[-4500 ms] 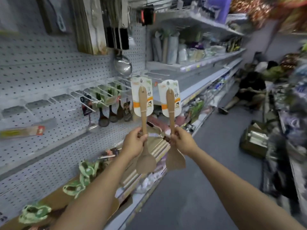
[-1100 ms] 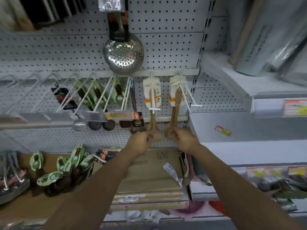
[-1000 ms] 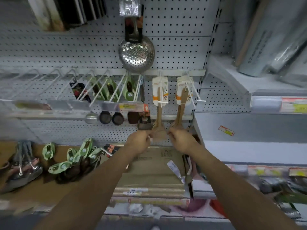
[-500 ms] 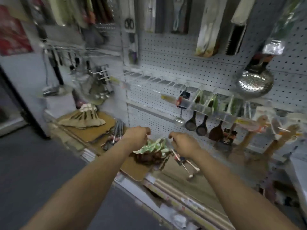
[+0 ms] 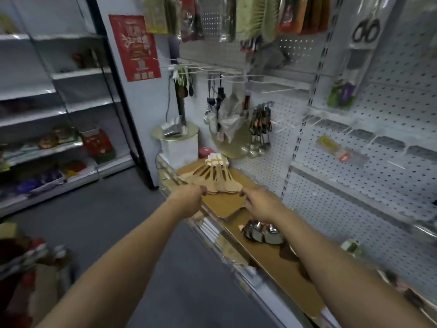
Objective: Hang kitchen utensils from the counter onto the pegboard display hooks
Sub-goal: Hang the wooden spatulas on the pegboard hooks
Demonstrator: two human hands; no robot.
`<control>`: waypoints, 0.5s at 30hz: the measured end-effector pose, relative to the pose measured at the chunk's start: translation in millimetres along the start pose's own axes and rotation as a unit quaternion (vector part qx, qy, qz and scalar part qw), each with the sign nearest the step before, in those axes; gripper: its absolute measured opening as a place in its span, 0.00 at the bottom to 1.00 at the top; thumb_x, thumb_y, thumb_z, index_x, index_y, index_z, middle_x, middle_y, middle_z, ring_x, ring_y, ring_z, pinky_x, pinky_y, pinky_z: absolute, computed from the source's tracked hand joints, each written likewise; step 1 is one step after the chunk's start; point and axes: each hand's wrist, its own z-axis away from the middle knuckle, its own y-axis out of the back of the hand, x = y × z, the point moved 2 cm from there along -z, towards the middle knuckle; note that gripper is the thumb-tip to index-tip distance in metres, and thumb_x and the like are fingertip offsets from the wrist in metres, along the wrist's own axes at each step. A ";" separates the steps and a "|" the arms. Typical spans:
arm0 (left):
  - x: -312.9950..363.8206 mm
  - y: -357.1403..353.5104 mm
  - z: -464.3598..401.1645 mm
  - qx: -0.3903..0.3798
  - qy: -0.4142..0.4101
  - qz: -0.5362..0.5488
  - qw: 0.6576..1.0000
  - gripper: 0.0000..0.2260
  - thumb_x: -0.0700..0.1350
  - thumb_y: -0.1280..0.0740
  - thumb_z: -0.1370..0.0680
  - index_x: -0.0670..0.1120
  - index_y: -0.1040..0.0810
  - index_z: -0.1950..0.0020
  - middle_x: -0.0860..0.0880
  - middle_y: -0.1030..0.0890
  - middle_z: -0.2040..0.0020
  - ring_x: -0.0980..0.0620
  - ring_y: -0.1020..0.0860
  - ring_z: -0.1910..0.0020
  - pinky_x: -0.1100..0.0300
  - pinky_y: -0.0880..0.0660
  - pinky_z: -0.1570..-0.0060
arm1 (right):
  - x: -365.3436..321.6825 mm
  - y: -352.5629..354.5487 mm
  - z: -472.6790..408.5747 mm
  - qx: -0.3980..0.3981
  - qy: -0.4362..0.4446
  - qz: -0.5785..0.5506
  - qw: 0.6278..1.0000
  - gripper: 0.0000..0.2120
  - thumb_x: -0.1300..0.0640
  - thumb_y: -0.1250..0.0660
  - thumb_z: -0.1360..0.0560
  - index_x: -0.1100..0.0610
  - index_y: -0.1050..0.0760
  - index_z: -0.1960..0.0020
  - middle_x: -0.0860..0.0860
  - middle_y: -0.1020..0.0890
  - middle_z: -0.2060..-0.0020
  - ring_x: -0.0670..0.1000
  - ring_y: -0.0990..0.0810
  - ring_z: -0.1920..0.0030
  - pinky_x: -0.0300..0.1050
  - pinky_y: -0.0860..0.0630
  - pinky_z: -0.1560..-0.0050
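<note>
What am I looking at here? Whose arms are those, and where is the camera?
The camera sits on a person's head and looks forward and down, so you see what that person sees. The two bare arms are theirs. There is no robot.

They stand in a shop, at a brown counter under a white pegboard full of little holes, where hooks hold things for sale.

On the counter lies a fanned-out pile of wooden spatulas. The left hand and the right hand reach to the near edge of that pile. The picture is blurry there, so I can't tell whether they grip one yet.

Nearer on the counter lie some dark packaged things. Metal ladles hang on the board behind.
</note>
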 end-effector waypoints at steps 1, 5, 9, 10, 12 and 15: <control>-15.8 -2.4 -9.6 -0.001 -0.001 -0.001 1.000 0.16 0.45 0.42 0.18 0.51 0.26 0.31 0.46 0.19 0.38 0.44 0.20 0.42 0.56 0.28 0.55 | -3.7 -5.2 -16.7 -0.006 0.003 0.004 1.000 0.13 0.53 0.41 0.19 0.49 0.27 0.35 0.50 0.19 0.46 0.55 0.20 0.49 0.54 0.21 0.52; -61.7 -24.0 -58.4 -0.015 -0.011 -0.008 1.000 0.15 0.45 0.43 0.17 0.52 0.27 0.32 0.47 0.19 0.39 0.44 0.21 0.43 0.55 0.30 0.55 | 0.2 -28.2 -87.3 -0.033 -0.012 0.025 0.999 0.13 0.52 0.42 0.18 0.49 0.28 0.35 0.52 0.19 0.44 0.56 0.20 0.47 0.51 0.23 0.54; -86.9 -50.7 -119.3 -0.044 -0.010 0.009 0.999 0.15 0.45 0.42 0.17 0.52 0.26 0.32 0.48 0.20 0.38 0.45 0.21 0.41 0.55 0.29 0.53 | 10.0 -52.2 -160.6 -0.049 -0.010 0.008 0.999 0.13 0.53 0.42 0.19 0.50 0.28 0.36 0.54 0.19 0.47 0.56 0.20 0.51 0.52 0.21 0.55; -91.3 -56.0 -137.8 -0.055 -0.012 0.009 0.998 0.15 0.45 0.41 0.17 0.52 0.26 0.32 0.48 0.20 0.37 0.45 0.21 0.40 0.55 0.28 0.52 | 14.5 -58.7 -180.3 -0.050 -0.013 0.001 0.999 0.13 0.53 0.42 0.19 0.50 0.28 0.36 0.53 0.18 0.47 0.56 0.20 0.52 0.54 0.20 0.54; -101.2 -66.7 -179.6 -0.072 -0.015 0.012 0.997 0.15 0.45 0.41 0.18 0.53 0.25 0.32 0.47 0.20 0.37 0.44 0.21 0.41 0.54 0.25 0.50 | 28.1 -72.7 -221.6 -0.048 -0.021 -0.017 0.998 0.13 0.52 0.42 0.20 0.48 0.27 0.37 0.52 0.18 0.48 0.56 0.19 0.52 0.55 0.19 0.53; -117.8 -82.7 -243.8 -0.087 -0.013 0.029 0.996 0.15 0.45 0.41 0.19 0.54 0.25 0.33 0.47 0.19 0.38 0.44 0.21 0.42 0.51 0.22 0.48 | 53.1 -95.0 -284.8 -0.059 -0.030 -0.044 0.997 0.11 0.51 0.41 0.20 0.47 0.26 0.40 0.51 0.17 0.49 0.54 0.20 0.53 0.53 0.20 0.53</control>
